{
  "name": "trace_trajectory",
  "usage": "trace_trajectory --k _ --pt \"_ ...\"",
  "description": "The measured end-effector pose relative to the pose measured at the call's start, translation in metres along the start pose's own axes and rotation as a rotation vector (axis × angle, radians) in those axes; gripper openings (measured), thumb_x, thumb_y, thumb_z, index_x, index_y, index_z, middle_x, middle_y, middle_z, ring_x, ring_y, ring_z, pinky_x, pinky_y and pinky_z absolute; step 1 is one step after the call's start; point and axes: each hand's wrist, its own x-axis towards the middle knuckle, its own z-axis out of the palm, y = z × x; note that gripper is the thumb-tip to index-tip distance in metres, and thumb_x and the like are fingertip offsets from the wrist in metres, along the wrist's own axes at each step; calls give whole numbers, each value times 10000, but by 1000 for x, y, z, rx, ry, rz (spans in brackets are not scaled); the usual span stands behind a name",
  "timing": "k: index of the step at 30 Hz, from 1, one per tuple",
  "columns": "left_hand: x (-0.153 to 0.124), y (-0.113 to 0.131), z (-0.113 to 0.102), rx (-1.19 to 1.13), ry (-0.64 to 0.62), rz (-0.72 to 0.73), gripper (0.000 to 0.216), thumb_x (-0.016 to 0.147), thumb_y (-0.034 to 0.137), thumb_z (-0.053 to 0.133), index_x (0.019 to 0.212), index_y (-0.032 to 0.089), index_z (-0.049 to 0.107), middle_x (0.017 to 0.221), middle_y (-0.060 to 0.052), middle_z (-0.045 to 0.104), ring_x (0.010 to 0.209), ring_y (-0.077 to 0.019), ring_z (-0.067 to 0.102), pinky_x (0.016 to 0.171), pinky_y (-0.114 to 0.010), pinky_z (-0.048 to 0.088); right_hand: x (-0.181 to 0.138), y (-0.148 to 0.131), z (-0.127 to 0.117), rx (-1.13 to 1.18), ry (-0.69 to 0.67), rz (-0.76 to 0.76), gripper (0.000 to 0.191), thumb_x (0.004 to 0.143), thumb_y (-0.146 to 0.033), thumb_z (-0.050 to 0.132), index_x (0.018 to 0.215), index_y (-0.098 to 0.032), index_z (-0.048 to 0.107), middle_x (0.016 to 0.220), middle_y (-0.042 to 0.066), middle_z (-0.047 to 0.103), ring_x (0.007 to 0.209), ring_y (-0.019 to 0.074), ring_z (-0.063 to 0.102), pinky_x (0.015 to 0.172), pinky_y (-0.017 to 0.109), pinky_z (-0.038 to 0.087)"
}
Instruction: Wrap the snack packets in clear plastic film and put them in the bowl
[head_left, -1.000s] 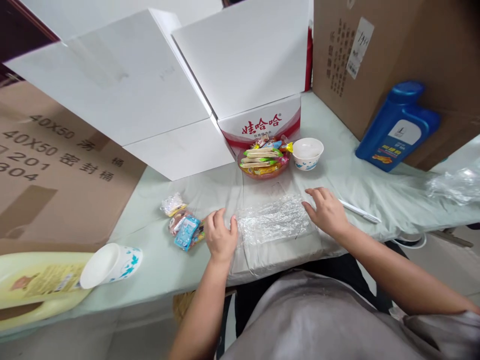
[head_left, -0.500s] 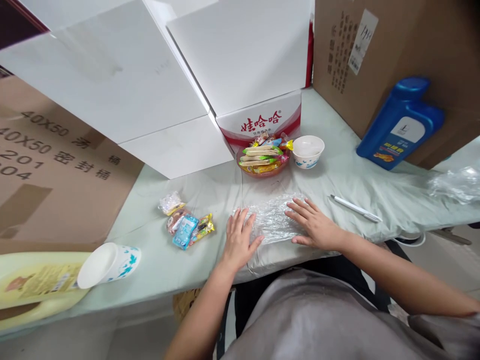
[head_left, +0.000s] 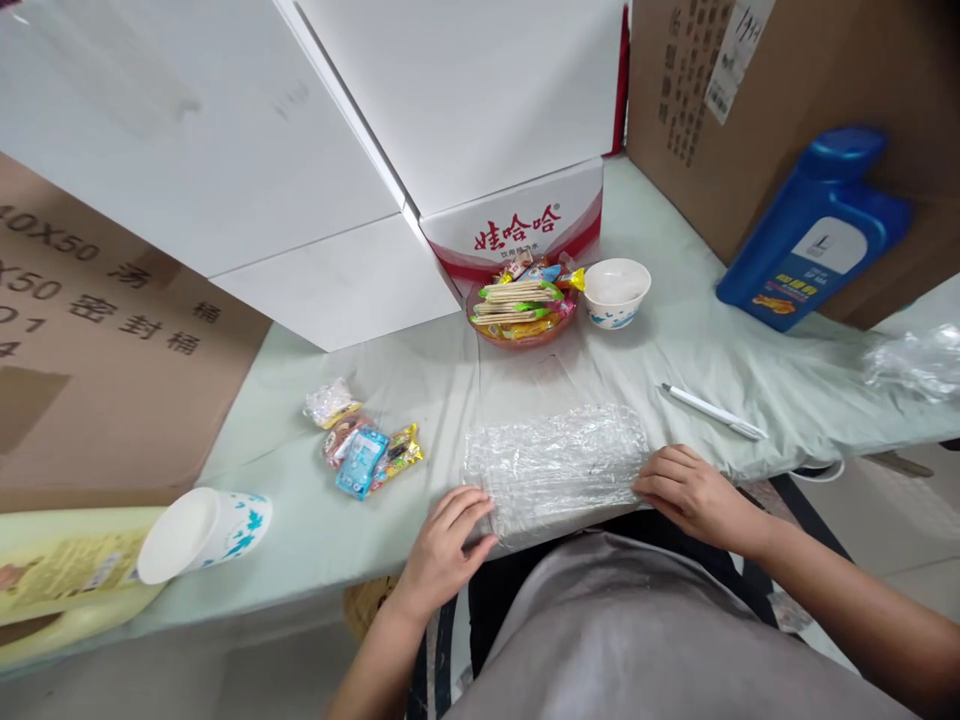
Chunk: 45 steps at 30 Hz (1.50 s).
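A crinkled sheet of clear plastic film lies flat along the near part of the table, in front of my body. My left hand is at its near left corner, with fingers and thumb closed on the edge. At the right edge, my right hand has its fingers curled together over the film; its thumb is hidden. Left of the film lie several small wrapped snacks, among them a blue packet and a yellow packet. A white pen rests to the right.
Behind the film are a bowl of sweets and wooden sticks and a paper cup. Another paper cup lies tipped at left. A blue bottle stands right. White boxes and a brown carton wall the back and left.
Both hands have moved outward and toward my body, from lying spread on the film to its two side edges. The film now looks wider and flatter, and sits nearer the table's front edge.
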Motion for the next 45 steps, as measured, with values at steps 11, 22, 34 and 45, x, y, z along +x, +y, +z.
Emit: trace_trajectory --k 11,22,34,45 --pt "24 -5 -8 -260 12 -419 179 951 317 441 896 210 573 834 -29 692 802 -159 665 748 -293 540 16 6 -1 135 86 365 153 946 -261 423 946 -222 571 852 33 699 737 185 665 660 307 514" --pt "42 -5 -3 -148 -68 -214 127 905 255 501 855 208 607 918 -41 676 904 -182 637 821 -321 511 27 14 15 -225 118 469 284 990 -299 337 1009 -196 601 904 56 722 670 206 678 581 300 438" --pt "78 -12 25 292 -76 -599 215 920 348 495 994 193 623 763 -59 704 683 -235 665 631 -310 461 43 19 22 -455 81 542 321 984 -316 346 1012 -162 626 886 109 675 703 233 635 593 326 432" --pt "85 38 42 288 -50 -20 667 911 536 481 1468 190 357 1530 -159 352 1447 -370 221 1136 -568 227 47 -8 31 -357 -35 16 723 908 -615 459 1445 -134 404 1501 170 409 1415 344 292 1128 558 213"
